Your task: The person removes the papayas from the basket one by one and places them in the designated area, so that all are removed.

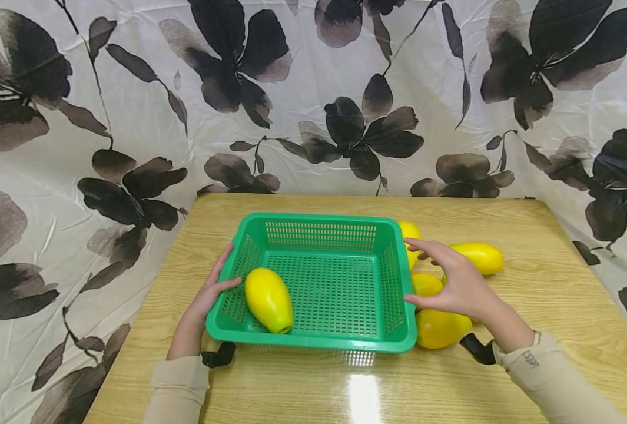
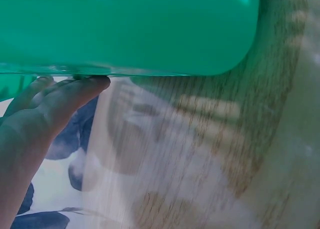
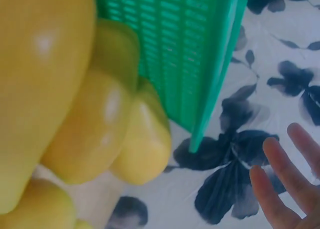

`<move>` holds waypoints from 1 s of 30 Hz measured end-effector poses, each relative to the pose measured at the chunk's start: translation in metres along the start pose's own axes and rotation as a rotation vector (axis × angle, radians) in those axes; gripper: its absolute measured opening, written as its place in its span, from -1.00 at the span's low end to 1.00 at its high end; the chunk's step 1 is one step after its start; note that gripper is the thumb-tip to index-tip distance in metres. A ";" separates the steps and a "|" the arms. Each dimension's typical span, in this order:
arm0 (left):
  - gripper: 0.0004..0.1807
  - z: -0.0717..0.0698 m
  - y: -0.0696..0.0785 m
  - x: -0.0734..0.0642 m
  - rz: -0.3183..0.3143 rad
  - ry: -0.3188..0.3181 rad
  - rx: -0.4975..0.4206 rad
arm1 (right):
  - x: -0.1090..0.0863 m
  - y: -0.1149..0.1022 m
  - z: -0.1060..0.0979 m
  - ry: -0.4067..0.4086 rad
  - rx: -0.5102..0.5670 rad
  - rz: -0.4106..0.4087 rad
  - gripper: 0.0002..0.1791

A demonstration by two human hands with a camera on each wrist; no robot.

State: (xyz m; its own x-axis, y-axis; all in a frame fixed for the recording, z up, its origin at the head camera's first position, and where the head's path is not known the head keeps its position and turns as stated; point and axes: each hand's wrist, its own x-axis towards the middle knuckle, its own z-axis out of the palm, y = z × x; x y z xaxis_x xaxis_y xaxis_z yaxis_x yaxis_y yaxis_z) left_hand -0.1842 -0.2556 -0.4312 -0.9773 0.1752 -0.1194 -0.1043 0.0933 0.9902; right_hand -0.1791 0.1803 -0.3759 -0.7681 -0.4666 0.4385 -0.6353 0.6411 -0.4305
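A green plastic basket [image 1: 324,340] with slotted walls sits on the table. Inside it, toward the left, lies one smooth yellow oval fruit [image 1: 268,300]; its exact kind is unclear. My left hand [image 1: 207,300] grips the basket's left rim, thumb over the top and fingers along the outside. At the right rim is my right hand [image 1: 458,285], its thumb and fingers spread; in the right wrist view the fingers [image 3: 282,181] stand apart from the basket. Beneath and around that hand are several more yellow fruits [image 1: 443,328], partly hidden by it and by the basket.
The wooden table [image 1: 292,388] carries everything. A white cloth with dark flowers [image 1: 302,76] hangs behind it and at both sides. One yellow fruit [image 1: 477,258] lies farther right than the others. Black camera mounts [image 1: 220,355] show at both wrists.
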 end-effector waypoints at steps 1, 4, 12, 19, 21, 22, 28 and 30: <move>-0.28 0.000 0.000 0.000 0.001 -0.002 -0.005 | 0.003 -0.001 0.001 -0.004 0.004 -0.010 -0.03; -0.28 -0.001 -0.004 0.002 0.008 -0.004 -0.016 | 0.013 -0.004 0.003 -0.016 0.012 -0.042 -0.04; -0.28 -0.010 -0.022 0.010 0.017 -0.009 0.002 | 0.041 -0.017 0.014 -0.061 0.023 -0.100 -0.07; -0.27 -0.012 -0.026 0.013 0.045 -0.027 -0.025 | 0.068 -0.028 0.029 -0.104 0.067 -0.146 -0.09; -0.27 -0.011 -0.026 0.013 0.039 -0.027 -0.037 | 0.075 -0.032 0.035 -0.114 0.076 -0.162 -0.11; -0.27 -0.011 -0.026 0.012 0.036 -0.026 -0.045 | 0.079 -0.034 0.038 -0.117 0.082 -0.170 -0.11; -0.26 -0.010 -0.026 0.014 0.019 -0.020 -0.069 | 0.094 -0.044 0.059 -0.173 0.083 -0.220 -0.11; -0.26 -0.010 -0.026 0.015 0.018 -0.025 -0.068 | 0.097 -0.048 0.065 -0.193 0.070 -0.234 -0.11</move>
State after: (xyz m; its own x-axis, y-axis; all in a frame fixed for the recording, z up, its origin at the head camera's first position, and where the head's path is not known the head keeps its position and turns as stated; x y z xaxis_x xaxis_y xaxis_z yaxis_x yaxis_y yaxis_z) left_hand -0.1975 -0.2650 -0.4584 -0.9742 0.2013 -0.1021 -0.0995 0.0231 0.9948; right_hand -0.2286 0.0646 -0.3644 -0.5968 -0.7084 0.3769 -0.7958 0.4622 -0.3913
